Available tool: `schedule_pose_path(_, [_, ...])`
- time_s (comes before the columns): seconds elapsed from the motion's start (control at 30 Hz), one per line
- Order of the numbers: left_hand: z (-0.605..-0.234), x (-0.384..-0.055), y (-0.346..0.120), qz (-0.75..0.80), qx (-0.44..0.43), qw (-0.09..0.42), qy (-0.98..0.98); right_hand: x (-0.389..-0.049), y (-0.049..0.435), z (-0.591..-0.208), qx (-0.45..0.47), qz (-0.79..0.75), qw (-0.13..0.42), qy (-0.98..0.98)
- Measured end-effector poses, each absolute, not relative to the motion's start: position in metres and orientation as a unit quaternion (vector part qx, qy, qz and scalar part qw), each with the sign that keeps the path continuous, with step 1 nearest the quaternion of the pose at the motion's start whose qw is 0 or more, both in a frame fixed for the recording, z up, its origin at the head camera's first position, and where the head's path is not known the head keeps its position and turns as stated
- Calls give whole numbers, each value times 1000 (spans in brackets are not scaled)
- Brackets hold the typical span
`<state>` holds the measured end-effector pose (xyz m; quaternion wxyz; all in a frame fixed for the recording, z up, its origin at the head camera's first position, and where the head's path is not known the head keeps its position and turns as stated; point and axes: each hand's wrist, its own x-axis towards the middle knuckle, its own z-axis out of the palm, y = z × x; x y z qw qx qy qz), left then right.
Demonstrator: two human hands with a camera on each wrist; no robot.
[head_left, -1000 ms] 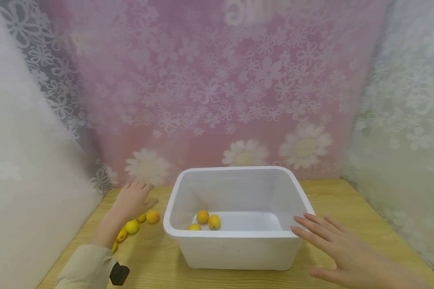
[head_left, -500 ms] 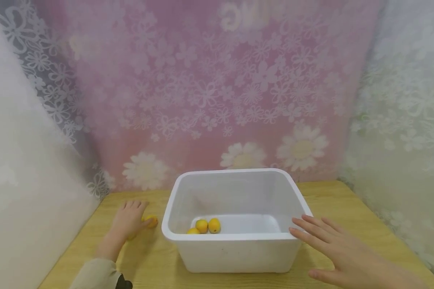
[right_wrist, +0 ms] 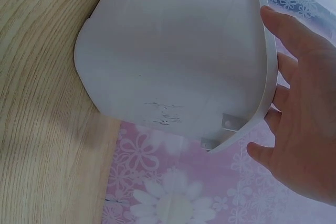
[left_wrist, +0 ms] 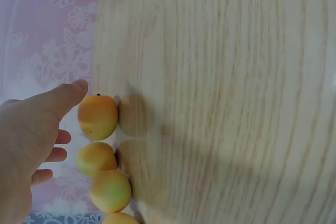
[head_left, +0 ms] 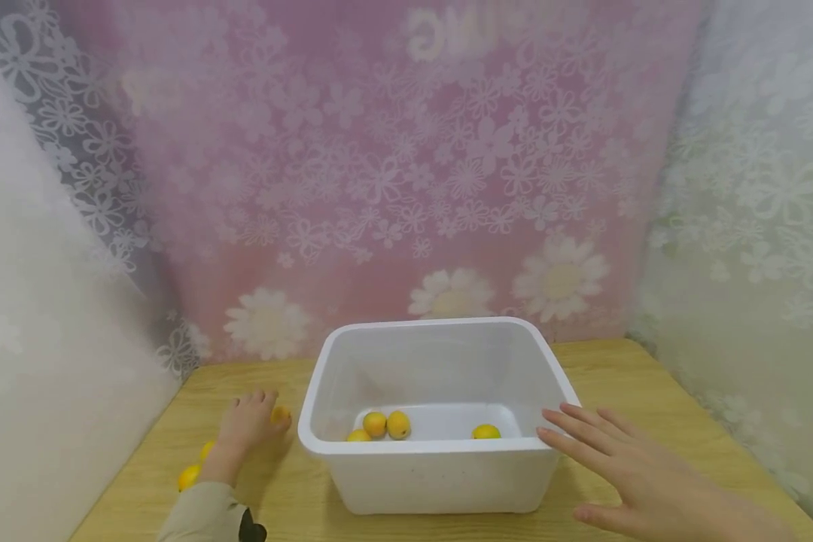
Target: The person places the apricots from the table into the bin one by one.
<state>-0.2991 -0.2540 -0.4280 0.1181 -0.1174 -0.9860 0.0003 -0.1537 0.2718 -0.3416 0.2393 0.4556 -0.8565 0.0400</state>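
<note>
In the head view my left hand (head_left: pixel 247 425) is low over the table, beside a small yellow-orange fruit (head_left: pixel 281 416). Its fingers are relaxed, and the left wrist view shows the thumb tip (left_wrist: pixel 80 84) at the edge of the nearest orange fruit (left_wrist: pixel 98 117), without a visible grip; whether they touch I cannot tell. More fruits (left_wrist: pixel 110 191) lie in a row behind that one. A white plastic tub (head_left: pixel 440 482) holds several similar fruits (head_left: pixel 398 425), one of them apart on the right (head_left: pixel 486 432). My right hand (head_left: pixel 630 467), fingers spread, rests at the tub's right rim.
The tub stands on a wood-grain table (head_left: pixel 603 361). A pink flowered curtain (head_left: pixel 379 188) closes off the back, with pale sheets (head_left: pixel 738 263) along both sides. More yellow fruits (head_left: pixel 190 477) lie on the table near my left wrist.
My left hand has come down and slightly nearer among the fruits on the table. One fruit now shows at the tub's right, and those at its left have shifted. The right hand stays at the rim.
</note>
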Motion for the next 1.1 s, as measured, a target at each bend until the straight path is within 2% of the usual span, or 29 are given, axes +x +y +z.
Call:
schedule_pose_path(0.23, [-433, -296, -249, 23, -123, 113, -986, -155, 270, -344, 462, 64, 266, -844])
schedule_pose_path(0.57, [-439, -294, -248, 19, -115, 84, -990, -154, 270, -344, 466, 67, 270, -840])
schedule_pose_path(1.1, [-444, -297, -242, 24, -122, 91, -988, -156, 270, -346, 468, 62, 274, -838])
